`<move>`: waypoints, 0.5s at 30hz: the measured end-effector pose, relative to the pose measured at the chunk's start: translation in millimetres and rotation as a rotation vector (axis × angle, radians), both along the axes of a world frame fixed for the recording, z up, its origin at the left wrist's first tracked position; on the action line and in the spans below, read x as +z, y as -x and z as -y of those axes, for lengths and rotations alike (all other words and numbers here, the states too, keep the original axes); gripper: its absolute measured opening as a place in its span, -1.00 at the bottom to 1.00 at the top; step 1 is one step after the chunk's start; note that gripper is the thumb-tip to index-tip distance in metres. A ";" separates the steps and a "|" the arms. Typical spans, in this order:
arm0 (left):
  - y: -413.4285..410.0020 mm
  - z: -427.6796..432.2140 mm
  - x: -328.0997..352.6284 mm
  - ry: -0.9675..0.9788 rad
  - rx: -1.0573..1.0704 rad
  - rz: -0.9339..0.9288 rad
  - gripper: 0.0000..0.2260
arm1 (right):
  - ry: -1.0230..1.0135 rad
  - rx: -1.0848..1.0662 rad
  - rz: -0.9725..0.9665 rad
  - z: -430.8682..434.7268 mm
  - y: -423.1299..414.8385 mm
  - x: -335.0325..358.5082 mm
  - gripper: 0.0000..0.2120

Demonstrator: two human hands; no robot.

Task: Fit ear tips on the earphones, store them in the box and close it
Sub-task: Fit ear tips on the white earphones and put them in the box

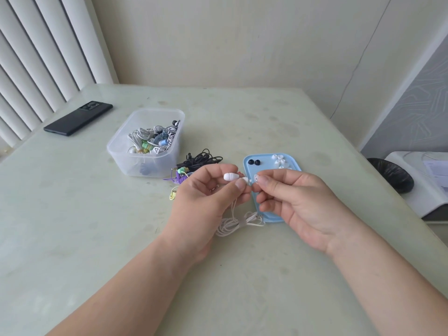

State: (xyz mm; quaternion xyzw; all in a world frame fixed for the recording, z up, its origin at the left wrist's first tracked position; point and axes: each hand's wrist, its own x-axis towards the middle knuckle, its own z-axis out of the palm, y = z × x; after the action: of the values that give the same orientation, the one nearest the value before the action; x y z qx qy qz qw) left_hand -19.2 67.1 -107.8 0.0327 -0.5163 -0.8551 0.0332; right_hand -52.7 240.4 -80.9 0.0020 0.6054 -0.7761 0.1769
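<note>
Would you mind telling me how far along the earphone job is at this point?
Several earphones already lie in the clear box. In hand: the left hand holds a white earbud while the right hand pinches an ear tip by its nozzle. Left: the loose earphones beside the box, spare tips on the blue tray, then closing it.

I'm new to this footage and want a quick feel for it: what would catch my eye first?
First the two hands at the centre: the left hand grips a white earphone while the right hand pinches a pale ear tip at its end. Behind them, a clear box of tangled earphones stands to the left, and a blue tray with loose ear tips lies partly behind the right hand.
</note>
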 end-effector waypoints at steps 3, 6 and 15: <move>-0.3 -1.1 1.3 -0.003 -0.014 -0.012 -0.81 | 0.001 0.019 -0.001 0.1 0.3 -3.7 -0.87; -0.4 -1.8 1.9 0.005 -0.021 -0.020 -0.76 | -0.002 0.037 -0.022 0.2 0.4 -5.4 -0.89; -0.2 -4.9 -1.1 0.063 0.007 -0.020 -0.74 | 0.006 0.039 -0.031 -1.2 -0.3 -8.1 -0.82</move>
State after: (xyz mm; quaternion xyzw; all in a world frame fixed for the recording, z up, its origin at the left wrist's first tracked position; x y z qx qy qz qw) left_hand -19.0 72.0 -108.9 0.0250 -0.5424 -0.8387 0.0425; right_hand -52.4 241.6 -88.9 -0.0222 0.6056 -0.7742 0.1824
